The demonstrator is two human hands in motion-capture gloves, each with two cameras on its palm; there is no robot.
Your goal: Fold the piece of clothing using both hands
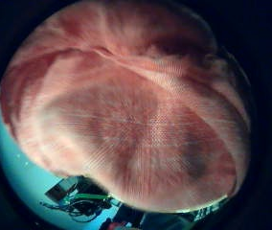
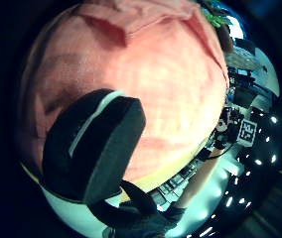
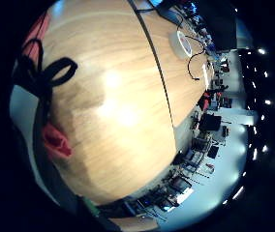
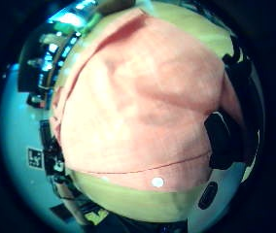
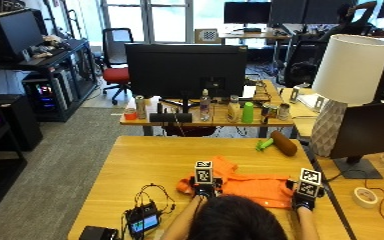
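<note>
An orange garment (image 5: 252,186) lies crumpled on the wooden table (image 5: 145,160) in front of the person. My left hand (image 5: 202,190) is at its left end, and the cloth (image 1: 126,120) fills both left palm views. The left thumb (image 2: 94,148) curls over the fabric (image 2: 171,89) and pinches it. My right hand (image 5: 303,201) is at the garment's right end. A hem with a white button (image 4: 157,182) shows in the right thumb side view, and a black fingertip (image 4: 223,141) holds the cloth's edge. A scrap of cloth (image 3: 56,141) shows by the right palm.
A small device with black cables (image 5: 142,220) sits left of the person. A brown cylinder (image 5: 285,143) and a green object (image 5: 264,145) lie beyond the garment. A tape roll (image 5: 364,196), a lamp (image 5: 345,95) and a monitor (image 5: 372,132) stand at the right.
</note>
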